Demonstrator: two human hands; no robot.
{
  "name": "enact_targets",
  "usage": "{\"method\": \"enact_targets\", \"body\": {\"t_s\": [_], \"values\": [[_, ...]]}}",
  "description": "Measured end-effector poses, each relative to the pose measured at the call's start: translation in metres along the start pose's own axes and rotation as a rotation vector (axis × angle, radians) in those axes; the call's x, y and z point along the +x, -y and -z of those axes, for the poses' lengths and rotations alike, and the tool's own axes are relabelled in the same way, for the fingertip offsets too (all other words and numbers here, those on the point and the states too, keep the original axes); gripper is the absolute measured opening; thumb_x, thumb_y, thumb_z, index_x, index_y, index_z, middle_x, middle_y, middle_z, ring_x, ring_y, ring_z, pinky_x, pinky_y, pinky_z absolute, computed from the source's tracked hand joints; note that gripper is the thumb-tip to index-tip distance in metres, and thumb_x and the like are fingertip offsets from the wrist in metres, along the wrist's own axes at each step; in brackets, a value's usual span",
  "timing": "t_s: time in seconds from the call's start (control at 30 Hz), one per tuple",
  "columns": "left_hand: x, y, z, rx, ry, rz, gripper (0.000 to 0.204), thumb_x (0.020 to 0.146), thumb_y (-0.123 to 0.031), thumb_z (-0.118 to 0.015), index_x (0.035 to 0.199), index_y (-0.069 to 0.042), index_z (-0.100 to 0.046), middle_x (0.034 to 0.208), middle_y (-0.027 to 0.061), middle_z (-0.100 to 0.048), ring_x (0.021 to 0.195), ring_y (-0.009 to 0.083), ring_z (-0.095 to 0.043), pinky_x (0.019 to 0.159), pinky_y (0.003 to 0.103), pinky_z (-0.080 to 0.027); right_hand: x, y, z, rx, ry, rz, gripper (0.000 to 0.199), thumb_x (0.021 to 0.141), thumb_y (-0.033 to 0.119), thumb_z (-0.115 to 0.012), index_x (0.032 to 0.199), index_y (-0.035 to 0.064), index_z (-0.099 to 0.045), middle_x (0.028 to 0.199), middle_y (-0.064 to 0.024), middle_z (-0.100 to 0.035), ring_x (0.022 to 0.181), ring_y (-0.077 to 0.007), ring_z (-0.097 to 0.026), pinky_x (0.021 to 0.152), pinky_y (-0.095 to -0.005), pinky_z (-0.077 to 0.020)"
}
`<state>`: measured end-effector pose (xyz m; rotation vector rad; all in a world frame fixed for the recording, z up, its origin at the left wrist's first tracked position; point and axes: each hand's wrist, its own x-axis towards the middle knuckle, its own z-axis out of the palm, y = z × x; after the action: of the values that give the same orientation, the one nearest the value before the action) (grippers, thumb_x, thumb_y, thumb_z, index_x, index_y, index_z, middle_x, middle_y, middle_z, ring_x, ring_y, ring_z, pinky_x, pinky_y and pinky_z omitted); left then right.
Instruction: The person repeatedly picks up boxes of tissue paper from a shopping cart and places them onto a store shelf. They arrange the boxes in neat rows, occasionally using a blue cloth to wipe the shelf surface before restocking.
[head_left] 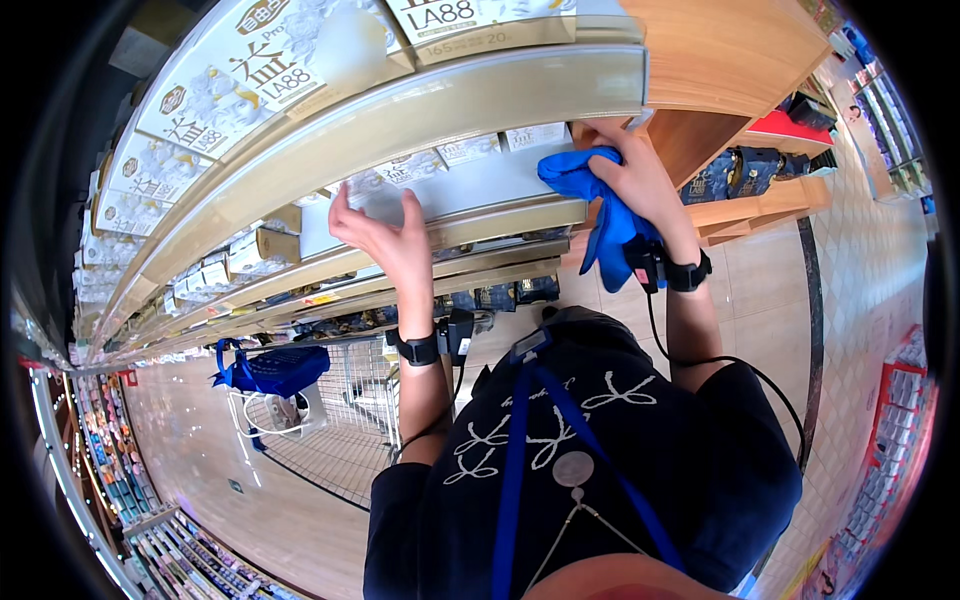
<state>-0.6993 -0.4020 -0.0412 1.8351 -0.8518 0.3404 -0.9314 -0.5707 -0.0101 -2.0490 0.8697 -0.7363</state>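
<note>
My left hand [385, 238] reaches over the middle shelf [480, 190], thumb and fingers apart, with nothing between them. Just beyond its fingertips stand small white boxes [470, 150] in a row at the back of the shelf. A blue cloth [612, 225] hangs bunched in my right hand [640, 180], near the shelf's right end. That hand's fingers reach toward the wooden side panel, and some are hidden by the cloth. Each wrist wears a black band with a small device and cable.
Larger white boxes [270, 60] fill the upper shelf, whose front edge [400, 110] overhangs my hands. More cartons [262, 250] stand to the left. Dark packs [455, 300] sit lower down. A wire cart [345, 420] with a blue bag [275, 370] stands behind left. Wooden shelving [740, 60] is at right.
</note>
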Motion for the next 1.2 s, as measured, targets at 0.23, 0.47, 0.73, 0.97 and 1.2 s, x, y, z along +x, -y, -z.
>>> {"method": "enact_targets", "body": {"t_s": [0.23,0.47,0.73,0.97,1.2], "values": [[0.018,0.023,-0.003,0.075,0.03,0.044,0.091,0.075,-0.015,-0.075,0.139,0.012,-0.015,0.137,0.0289,-0.025,0.126,0.0395,-0.035,0.107,0.043,-0.03,0.019,-0.003,-0.006,0.196,0.226,-0.093,0.058,0.079,0.019,-0.056,0.132,-0.0016,-0.047,0.093,-0.0232,-0.066,0.084,-0.0258,-0.064,0.078,-0.0311,-0.0469],[0.017,0.019,0.004,0.068,0.102,0.053,0.08,0.076,-0.011,-0.071,0.135,0.011,-0.022,0.132,0.0299,-0.027,0.123,0.0422,-0.033,0.106,0.044,-0.031,0.014,0.008,-0.023,0.101,0.188,-0.032,0.058,0.08,0.013,-0.054,0.135,-0.0025,-0.044,0.091,-0.0136,-0.062,0.082,-0.0212,-0.058,0.077,-0.028,-0.0458],[-0.02,0.012,0.049,-0.27,0.139,0.068,0.044,0.085,-0.011,-0.063,0.124,0.002,-0.048,0.12,0.0176,-0.052,0.108,0.0282,-0.053,0.094,0.037,-0.043,-0.037,0.046,-0.044,0.16,0.015,0.175,0.037,0.073,0.007,-0.059,0.109,0.0,-0.057,0.102,-0.0184,-0.063,0.096,-0.0321,-0.062,0.084,-0.035,-0.0476],[-0.084,0.003,0.084,-0.422,0.591,0.18,0.077,0.077,-0.031,-0.074,0.134,0.004,-0.035,0.122,0.0218,-0.055,0.113,0.0356,-0.055,0.097,0.04,-0.041,-0.046,0.098,-0.117,0.404,0.303,0.333,0.042,0.079,0.001,-0.057,0.121,0.0021,-0.053,0.111,-0.0112,-0.061,0.105,-0.0168,-0.056,0.093,-0.03,-0.0425],[-0.101,0.023,0.197,-0.409,0.132,0.376,0.056,0.076,-0.013,-0.075,0.122,0.002,-0.046,0.11,0.0141,-0.062,0.101,0.0216,-0.062,0.088,0.036,-0.049,-0.073,0.176,-0.191,0.511,0.741,0.553,0.052,0.081,0.004,-0.064,0.13,0.0023,-0.046,0.123,-0.0117,-0.055,0.114,-0.0208,-0.054,0.097,-0.0316,-0.0418]]}}
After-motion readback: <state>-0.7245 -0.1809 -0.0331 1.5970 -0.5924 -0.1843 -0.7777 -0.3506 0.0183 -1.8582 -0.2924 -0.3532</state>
